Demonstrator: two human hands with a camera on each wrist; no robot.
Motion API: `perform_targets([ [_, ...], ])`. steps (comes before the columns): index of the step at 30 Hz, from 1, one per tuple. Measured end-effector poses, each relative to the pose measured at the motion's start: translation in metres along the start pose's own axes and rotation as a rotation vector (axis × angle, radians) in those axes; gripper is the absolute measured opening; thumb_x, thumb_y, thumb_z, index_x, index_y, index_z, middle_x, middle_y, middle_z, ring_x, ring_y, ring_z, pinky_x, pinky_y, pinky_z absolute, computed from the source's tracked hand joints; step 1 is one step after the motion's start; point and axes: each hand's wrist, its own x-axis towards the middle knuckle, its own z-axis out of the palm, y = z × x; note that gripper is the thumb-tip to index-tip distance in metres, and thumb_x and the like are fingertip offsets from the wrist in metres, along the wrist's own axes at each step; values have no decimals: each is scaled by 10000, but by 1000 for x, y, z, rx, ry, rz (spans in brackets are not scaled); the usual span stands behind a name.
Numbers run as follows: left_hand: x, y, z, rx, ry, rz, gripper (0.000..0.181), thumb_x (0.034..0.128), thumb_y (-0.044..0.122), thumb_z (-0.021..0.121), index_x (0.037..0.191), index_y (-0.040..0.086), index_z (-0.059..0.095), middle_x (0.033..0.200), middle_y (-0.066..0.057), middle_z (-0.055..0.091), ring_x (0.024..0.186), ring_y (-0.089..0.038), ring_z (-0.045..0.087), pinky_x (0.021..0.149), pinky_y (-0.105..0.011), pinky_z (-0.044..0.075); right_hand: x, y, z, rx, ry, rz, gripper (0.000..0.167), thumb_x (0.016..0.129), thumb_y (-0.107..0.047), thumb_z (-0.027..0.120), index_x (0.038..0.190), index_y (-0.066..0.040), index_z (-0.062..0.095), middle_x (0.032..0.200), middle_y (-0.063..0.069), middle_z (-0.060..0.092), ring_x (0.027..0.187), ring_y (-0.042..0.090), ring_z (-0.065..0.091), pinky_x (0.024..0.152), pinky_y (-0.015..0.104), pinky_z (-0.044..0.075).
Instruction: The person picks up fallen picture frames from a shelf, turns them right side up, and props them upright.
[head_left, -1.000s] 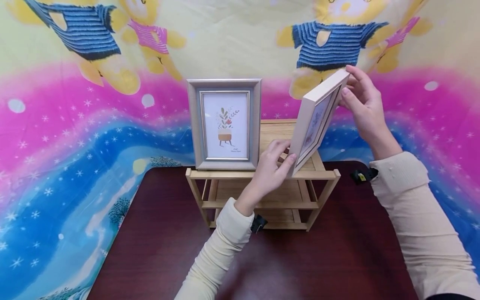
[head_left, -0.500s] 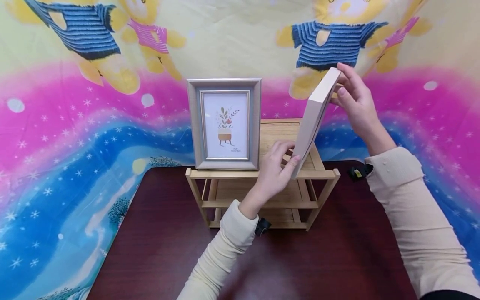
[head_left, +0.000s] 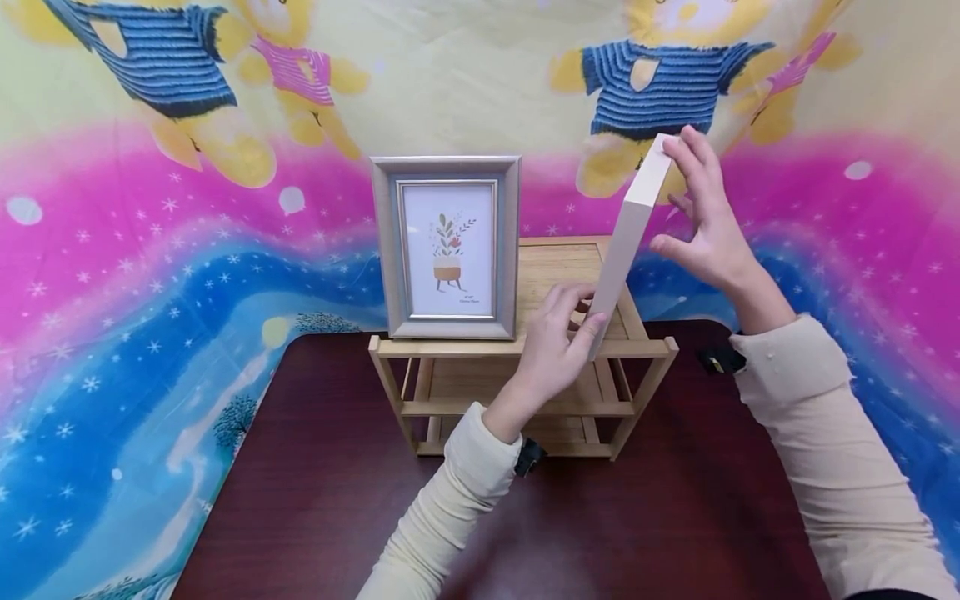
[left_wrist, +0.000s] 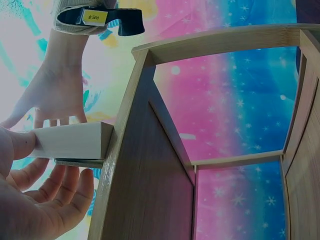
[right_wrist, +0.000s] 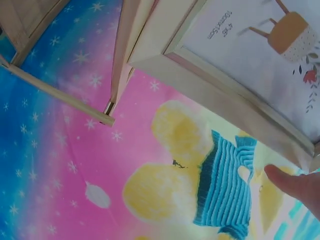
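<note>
A cream picture frame (head_left: pixel 624 250) stands tilted, nearly edge-on, over the top tier of the wooden rack (head_left: pixel 487 346). My left hand (head_left: pixel 555 342) pinches its lower end, thumb on the near edge; in the left wrist view the thumb lies on the pale edge of the frame (left_wrist: pixel 75 140). My right hand (head_left: pixel 705 217) is spread at the upper end, a fingertip on the top corner and the thumb apart. The right wrist view shows the print in this frame (right_wrist: pixel 235 100), a brown pot on legs. A silver-grey picture frame (head_left: pixel 381 250) stands upright on the rack's left half.
The rack, with several open tiers, stands on a dark red table (head_left: pixel 315 483). Behind it hangs a cloth (head_left: pixel 450 75) printed with bears and snowflakes. A black strap (head_left: pixel 528 457) sits at the left wrist and another strap (head_left: pixel 722 360) at the right.
The cream frame has turned from showing its print to showing its edge. My right hand has loosened from its upper end, the thumb moving away. The silver-grey frame has stayed put.
</note>
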Motion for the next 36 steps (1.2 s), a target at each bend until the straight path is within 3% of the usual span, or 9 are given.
perform_targets([
  [9,-1,3,5,38,36,14,251,888,113,577,1090,-34,557,1039,-139,549,890,-208,567,658,-122,454,-3,-7,8,-155,11,-123,1084,623,-672,663,1391,-5,289,1487,89,195,1334,204,189,1032,442,244],
  [16,-1,5,8,80,61,21,250,886,131,582,1075,-32,563,1041,-138,543,883,-202,567,654,-158,460,-2,-13,12,-190,8,-131,1040,657,-640,660,1390,2,295,1483,105,207,1331,199,206,1025,342,278],
  [23,-1,0,3,60,11,33,269,911,78,483,1138,-36,571,1088,-165,524,920,-224,571,734,-152,465,2,-11,8,-141,-37,-185,976,695,-536,688,1367,54,297,1463,158,227,1303,217,256,1020,262,284],
  [28,1,-4,-2,142,-23,62,298,891,62,463,1149,0,600,1082,-145,549,939,-210,559,784,-176,447,5,-9,2,-82,-83,-174,889,715,-392,730,1367,43,312,1463,136,248,1305,228,261,1050,326,262],
  [32,4,-6,-5,209,-43,82,280,875,67,510,1134,38,613,1047,-113,578,875,-180,567,710,-185,448,8,-9,1,-39,-103,-163,869,700,-312,760,1357,49,322,1452,149,263,1309,239,252,1065,379,239],
  [36,6,-6,-7,333,-35,126,252,839,78,568,1085,64,623,995,-101,601,784,-180,589,631,-243,473,10,-8,1,-26,-121,-160,872,695,-292,768,1358,50,316,1454,146,258,1313,242,245,1066,389,233],
])
